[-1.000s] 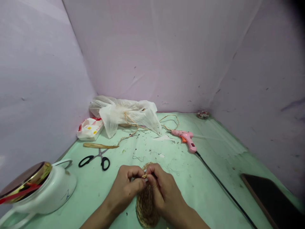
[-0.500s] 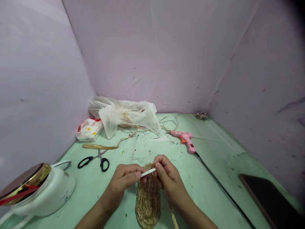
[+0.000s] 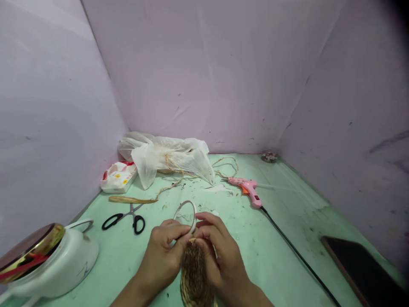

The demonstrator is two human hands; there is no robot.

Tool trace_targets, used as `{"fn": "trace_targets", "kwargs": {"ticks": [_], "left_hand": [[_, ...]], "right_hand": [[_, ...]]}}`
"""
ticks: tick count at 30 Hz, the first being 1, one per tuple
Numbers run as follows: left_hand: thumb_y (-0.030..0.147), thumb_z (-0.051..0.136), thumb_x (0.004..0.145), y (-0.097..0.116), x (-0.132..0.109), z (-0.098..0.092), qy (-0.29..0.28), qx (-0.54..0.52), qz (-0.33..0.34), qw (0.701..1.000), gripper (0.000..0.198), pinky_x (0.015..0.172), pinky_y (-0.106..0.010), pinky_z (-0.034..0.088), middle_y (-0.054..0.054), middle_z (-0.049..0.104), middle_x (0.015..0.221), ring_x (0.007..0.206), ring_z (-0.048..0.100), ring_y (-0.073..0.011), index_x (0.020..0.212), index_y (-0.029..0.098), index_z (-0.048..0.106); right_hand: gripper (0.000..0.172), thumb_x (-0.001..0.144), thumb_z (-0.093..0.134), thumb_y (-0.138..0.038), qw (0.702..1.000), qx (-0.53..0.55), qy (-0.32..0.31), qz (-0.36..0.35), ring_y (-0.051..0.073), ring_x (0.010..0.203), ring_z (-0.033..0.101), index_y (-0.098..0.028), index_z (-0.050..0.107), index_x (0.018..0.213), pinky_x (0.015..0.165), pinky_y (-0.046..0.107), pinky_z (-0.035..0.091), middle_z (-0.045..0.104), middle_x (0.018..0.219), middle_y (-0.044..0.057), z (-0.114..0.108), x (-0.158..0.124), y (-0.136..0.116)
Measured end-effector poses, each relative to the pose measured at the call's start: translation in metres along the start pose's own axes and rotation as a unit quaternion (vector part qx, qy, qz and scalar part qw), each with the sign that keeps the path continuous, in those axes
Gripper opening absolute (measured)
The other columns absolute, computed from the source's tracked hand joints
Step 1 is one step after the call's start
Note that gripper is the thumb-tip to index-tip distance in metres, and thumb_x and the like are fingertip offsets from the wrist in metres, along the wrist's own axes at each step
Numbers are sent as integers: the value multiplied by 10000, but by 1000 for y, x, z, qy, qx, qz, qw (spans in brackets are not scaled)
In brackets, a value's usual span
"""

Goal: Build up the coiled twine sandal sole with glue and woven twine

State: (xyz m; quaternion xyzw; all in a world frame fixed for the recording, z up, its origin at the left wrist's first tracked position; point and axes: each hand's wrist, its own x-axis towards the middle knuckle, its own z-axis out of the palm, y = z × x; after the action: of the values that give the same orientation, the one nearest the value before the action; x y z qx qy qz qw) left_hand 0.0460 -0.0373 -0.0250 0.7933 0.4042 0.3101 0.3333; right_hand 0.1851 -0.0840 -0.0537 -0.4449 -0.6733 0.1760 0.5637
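Both hands — left [image 3: 164, 251], right [image 3: 219, 256] — pinch a white loop [image 3: 184, 202] on woven jute [image 3: 193, 277]; scissors [image 3: 123, 218], glue gun [image 3: 247, 189] beyond.

The left hand [image 3: 163, 252] and right hand [image 3: 218, 256] pinch a white strip [image 3: 194, 215] above a woven jute piece [image 3: 193, 277]

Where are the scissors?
In the head view, the scissors lie left on the green table, between the white pot and the left hand.
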Motion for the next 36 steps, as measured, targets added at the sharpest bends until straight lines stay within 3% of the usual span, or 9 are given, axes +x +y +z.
{"fn": "trace_targets", "kwargs": {"ticks": [5, 11, 16, 23, 30, 33, 36], "left_hand": [[217, 500, 786, 0, -1, 3, 16, 0, 0, 1000, 270, 592, -249, 378, -23, 558, 536, 590, 498, -157, 547, 170, 616], [199, 496, 780, 2, -3, 7, -13, -5, 1, 1000, 263, 620, -239, 377, -6, 571, 530, 583, 501, -143, 548, 172, 618], [239, 497, 793, -4, 0, 0, 18, 10, -32, 999, 246, 623, -241, 388, -26, 609, 596, 613, 535, -155, 614, 151, 640], [244, 483, 811, -1, 0, -4, -8, 35, 2, 999, 268, 601, -232, 383, -10, 570, 554, 585, 517, -141, 603, 149, 623], [167, 473, 792, -1, -2, 2, -21, 31, 48, 998, 245, 608, -229, 382, 0, 588, 549, 571, 521, -126, 595, 158, 619], [165, 454, 804, 0, -1, 1, -44, 33, 58, 997, 250, 656, -245, 387, 5, 592, 553, 567, 510, -124, 636, 161, 638], [179, 435, 826, -1, 1, -3, -79, 27, 60, 995, 252, 722, -268, 381, 4, 612, 596, 590, 502, -126, 704, 171, 655]], "right_hand": [[161, 815, 429, -86, 1000, 25, -10, 6, 184, 939, 520, -199, 538, 849, 809, 318, 453, 494, 977, 78, 1, 0, -3], [142, 825, 417, -111, 998, 44, -26, 23, 163, 785, 496, -184, 534, 791, 687, 296, 461, 422, 827, 42, 1, 1, -5], [113, 815, 433, -126, 999, 13, -18, 26, 166, 745, 492, -182, 529, 789, 660, 309, 454, 408, 799, 35, 0, -1, -2], [164, 807, 442, -75, 1000, -6, 12, 11, 195, 976, 522, -188, 559, 825, 817, 320, 450, 503, 993, 90, -4, 2, 2], [175, 783, 481, -55, 1000, 18, 18, -9, 156, 779, 569, -173, 604, 823, 686, 267, 483, 558, 849, 66, -5, 3, 2], [150, 786, 486, -72, 999, 44, 19, 18, 147, 714, 557, -156, 609, 771, 630, 255, 468, 553, 782, 57, -5, 4, 0], [127, 786, 508, -118, 990, 92, 33, 102, 142, 678, 546, -157, 596, 703, 576, 240, 446, 550, 761, 48, -6, 7, 0]]}}
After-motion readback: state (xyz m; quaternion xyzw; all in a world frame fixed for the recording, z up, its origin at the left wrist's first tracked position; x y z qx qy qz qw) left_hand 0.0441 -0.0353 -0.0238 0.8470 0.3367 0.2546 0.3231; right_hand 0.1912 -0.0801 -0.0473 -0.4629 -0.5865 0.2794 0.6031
